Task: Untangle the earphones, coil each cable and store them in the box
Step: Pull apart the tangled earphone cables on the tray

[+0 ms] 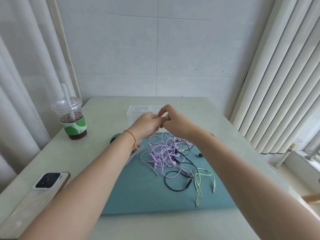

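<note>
A pale table [110,111] stands against a white tiled wall, with curtains at frame left and blinds at right. A plastic cup [71,118] and phone [50,181] sit lower left. At centre, tangled earphones [170,155] lie on a teal mat [142,191]. Above them, left hand [147,124] and right hand [174,122] meet, fingers curled, pinching lilac cable, partly hiding the clear box [136,109].

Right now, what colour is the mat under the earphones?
Teal mat, best in the head view.
</note>
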Motion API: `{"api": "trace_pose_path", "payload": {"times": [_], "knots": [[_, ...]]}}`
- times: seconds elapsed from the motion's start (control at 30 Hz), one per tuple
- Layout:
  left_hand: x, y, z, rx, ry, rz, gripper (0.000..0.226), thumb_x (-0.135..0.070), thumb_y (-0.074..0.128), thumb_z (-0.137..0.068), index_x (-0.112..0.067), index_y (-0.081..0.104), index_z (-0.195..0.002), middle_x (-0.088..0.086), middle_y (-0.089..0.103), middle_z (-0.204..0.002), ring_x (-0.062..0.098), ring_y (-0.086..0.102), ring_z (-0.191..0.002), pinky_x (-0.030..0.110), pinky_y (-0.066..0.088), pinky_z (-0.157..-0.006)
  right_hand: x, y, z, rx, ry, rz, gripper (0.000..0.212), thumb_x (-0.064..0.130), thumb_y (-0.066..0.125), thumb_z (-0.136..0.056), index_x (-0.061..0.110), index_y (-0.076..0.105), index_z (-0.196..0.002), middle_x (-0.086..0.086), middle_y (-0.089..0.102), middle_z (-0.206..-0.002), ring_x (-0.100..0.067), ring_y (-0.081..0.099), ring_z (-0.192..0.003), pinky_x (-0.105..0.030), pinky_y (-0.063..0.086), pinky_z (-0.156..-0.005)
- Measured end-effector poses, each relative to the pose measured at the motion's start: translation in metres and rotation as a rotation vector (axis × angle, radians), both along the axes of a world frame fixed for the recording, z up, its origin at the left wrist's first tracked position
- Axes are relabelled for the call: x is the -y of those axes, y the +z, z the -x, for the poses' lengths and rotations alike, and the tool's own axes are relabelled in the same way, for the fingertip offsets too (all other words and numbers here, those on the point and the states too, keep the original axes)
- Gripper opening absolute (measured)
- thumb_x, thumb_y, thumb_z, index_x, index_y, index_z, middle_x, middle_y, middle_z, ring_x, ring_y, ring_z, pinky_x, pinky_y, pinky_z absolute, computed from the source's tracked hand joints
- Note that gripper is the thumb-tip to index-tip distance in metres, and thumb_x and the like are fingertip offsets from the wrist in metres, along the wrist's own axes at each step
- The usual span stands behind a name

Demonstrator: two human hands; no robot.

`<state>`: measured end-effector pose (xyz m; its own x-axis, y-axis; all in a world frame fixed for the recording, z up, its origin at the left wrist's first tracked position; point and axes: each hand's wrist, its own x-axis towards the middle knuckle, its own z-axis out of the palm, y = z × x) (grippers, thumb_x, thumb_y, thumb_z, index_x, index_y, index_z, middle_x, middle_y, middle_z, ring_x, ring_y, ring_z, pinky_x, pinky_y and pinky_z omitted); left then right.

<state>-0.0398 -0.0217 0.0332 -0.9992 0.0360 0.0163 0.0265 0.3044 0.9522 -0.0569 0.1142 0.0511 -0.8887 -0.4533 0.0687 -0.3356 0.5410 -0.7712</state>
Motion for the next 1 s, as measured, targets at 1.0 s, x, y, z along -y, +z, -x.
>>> {"api": "trace_pose_path", "payload": {"times": [1.0], "knots": [[-0.003,-0.026,0.053,-0.098,-0.004,-1.051,0.026,0.0,0.034,-0.102,-0.007,0.059,-0.098,0.01,0.072,-0.098,0.025,0.069,-0.099,0.03,0.052,-0.092,-0.007,-0.027,0.044,-0.066,0.025,-0.14,0.026,0.023,0.051,-0.095,0.023,0.073,-0.08,0.004,0.063,-0.063,-0.011,0.042,-0.049,-0.022,0.037,-0.05]]}}
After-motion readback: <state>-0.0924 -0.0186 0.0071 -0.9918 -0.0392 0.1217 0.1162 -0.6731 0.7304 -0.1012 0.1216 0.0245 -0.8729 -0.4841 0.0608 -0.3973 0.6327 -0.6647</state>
